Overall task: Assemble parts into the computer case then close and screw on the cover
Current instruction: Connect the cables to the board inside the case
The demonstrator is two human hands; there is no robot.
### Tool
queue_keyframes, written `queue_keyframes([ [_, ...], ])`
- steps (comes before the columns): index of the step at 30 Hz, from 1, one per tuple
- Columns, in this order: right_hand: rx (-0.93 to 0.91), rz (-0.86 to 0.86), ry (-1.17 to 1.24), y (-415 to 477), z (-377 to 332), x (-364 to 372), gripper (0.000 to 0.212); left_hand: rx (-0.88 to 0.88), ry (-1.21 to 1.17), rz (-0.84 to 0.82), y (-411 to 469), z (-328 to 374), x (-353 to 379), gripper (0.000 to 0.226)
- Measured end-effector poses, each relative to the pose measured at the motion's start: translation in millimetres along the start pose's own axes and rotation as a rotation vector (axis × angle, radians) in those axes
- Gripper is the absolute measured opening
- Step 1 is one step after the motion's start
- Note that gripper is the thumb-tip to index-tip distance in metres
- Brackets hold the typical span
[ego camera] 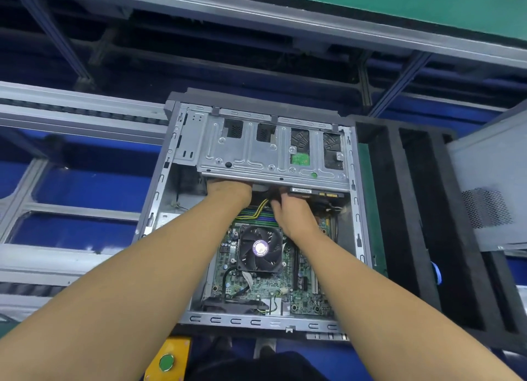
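Green button (166,363) on yellow box (179,348)

No legible text found. Round purple sticker (260,248) on hub of fan (247,238): print blurred. White label (300,190) on near edge of drive (315,192): characters too small. Motherboard (228,288) markings unreadable.

Open case (256,320), both hands inside
Left hand (228,192) and right hand (291,213) reach under the cage (256,152) beyond them; fan (261,249) lies nearer than both, tray (399,209) right of the right hand, cover (490,181) farther right.
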State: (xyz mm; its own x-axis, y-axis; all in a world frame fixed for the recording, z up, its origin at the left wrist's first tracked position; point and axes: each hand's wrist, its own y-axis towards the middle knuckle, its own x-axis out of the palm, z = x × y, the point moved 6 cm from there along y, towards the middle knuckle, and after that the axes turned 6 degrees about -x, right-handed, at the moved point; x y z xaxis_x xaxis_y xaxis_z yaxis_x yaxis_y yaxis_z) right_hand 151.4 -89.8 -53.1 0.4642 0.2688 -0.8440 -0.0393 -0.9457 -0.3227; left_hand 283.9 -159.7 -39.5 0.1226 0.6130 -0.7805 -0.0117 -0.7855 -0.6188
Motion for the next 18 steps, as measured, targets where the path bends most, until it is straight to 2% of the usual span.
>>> queue_keyframes([
  [4,0.023,-0.081,-0.118,9,1,1,0.037,0.007,-0.001,-0.063,4,1,-1,0.049],
  [8,0.047,-0.118,-0.148,12,2,3,0.039,0.100,-0.223,-0.048,6,7,-2,0.052],
  [11,0.051,-0.085,-0.146,10,2,3,0.039,0.069,-0.154,-0.133,7,8,9,0.058],
  [15,0.052,-0.053,-0.101,7,2,3,0.038,0.071,-0.176,-0.065,13,9,2,0.056],
  [18,0.053,-0.033,-0.087,5,2,3,0.038,0.086,-0.135,-0.115,11,8,4,0.062],
])
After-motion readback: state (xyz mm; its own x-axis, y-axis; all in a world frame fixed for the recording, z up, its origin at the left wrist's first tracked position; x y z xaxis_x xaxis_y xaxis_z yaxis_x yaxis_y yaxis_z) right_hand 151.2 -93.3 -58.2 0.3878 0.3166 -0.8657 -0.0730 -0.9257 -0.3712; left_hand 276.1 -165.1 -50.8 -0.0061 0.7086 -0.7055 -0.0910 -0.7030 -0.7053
